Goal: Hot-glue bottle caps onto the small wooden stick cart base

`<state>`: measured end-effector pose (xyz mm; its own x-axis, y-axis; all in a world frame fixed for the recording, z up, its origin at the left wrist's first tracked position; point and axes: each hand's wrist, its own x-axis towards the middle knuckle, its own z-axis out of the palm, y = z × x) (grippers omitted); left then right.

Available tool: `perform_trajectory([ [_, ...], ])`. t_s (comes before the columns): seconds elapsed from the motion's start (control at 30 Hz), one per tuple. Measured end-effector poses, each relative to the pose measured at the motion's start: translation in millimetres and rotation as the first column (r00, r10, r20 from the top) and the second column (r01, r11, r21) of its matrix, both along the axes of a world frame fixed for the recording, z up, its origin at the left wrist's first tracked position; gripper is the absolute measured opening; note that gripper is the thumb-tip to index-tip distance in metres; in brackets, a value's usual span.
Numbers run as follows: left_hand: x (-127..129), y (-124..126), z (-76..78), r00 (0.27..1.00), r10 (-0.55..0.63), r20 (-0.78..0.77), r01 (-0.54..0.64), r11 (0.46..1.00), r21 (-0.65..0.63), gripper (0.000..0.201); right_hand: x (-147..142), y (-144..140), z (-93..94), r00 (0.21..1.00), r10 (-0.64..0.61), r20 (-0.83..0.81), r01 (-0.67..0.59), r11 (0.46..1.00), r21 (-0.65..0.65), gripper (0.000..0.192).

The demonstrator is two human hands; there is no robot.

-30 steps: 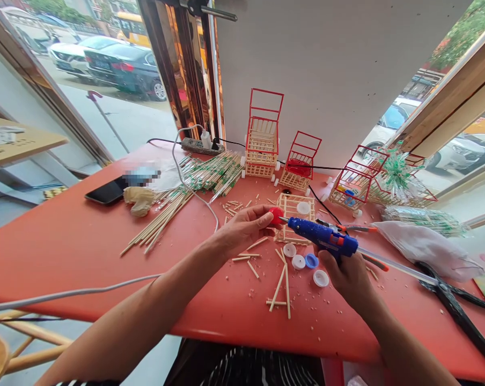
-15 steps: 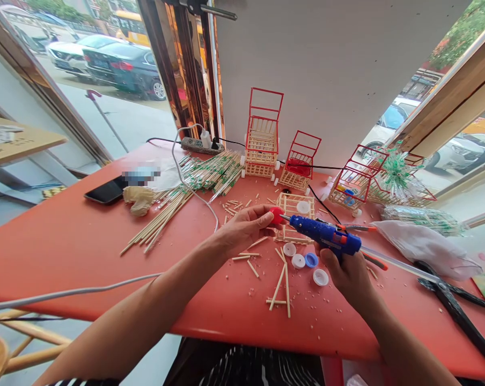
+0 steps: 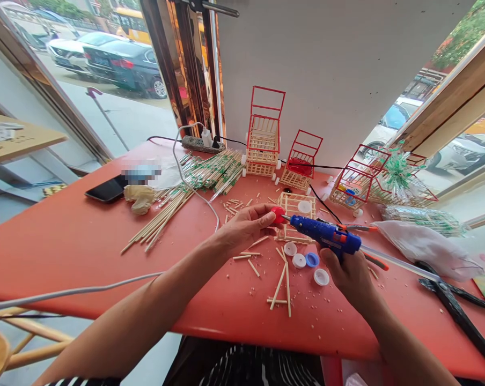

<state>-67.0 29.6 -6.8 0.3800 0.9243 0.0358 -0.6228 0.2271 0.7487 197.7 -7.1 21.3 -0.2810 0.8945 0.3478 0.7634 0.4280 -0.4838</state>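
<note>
Between the fingertips of my left hand (image 3: pixel 252 224) is a red bottle cap (image 3: pixel 278 215). My right hand (image 3: pixel 349 273) grips a blue hot glue gun (image 3: pixel 325 234), its nozzle against or just beside the cap; which, I cannot tell. A clear glue stick (image 3: pixel 391 261) sticks out of the gun's back end. Behind the cap and gun lies a small frame of wooden sticks (image 3: pixel 281 200), partly hidden, with a white cap (image 3: pixel 304 206) on it. Nearer me are a blue cap (image 3: pixel 312 260) and several white caps (image 3: pixel 321 277).
Stick carts with red handles (image 3: pixel 262 140) stand along the back. Left of them lie bundled chopsticks (image 3: pixel 210 171), a power strip (image 3: pixel 192 143) and a phone (image 3: pixel 105 188). A white cable (image 3: pixel 105 287) crosses the red table (image 3: pixel 65 246). Black cutters (image 3: pixel 455 305) lie at right; cut sticks (image 3: pixel 286 289) in front.
Both hands, the red cap and the glue gun hold almost the same position. The whole view has shifted very slightly.
</note>
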Motion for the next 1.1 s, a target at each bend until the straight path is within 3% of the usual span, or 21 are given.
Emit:
perform_trajectory([
  [0.67, 0.3, 0.5, 0.2, 0.999, 0.013, -0.033, -0.013, 1.000, 0.003, 0.049, 3.4, 1.7, -2.8, 1.000, 0.012, -0.007, -0.011, 0.997, 0.074, 0.046],
  [1.1, 0.0, 1.1, 0.0, 0.999, 0.017, -0.036, -0.016, 1.000, 0.013, 0.050, 4.1, 0.4, -1.9, 0.999, -0.026, 0.023, 0.027, 0.999, -0.017, 0.054],
])
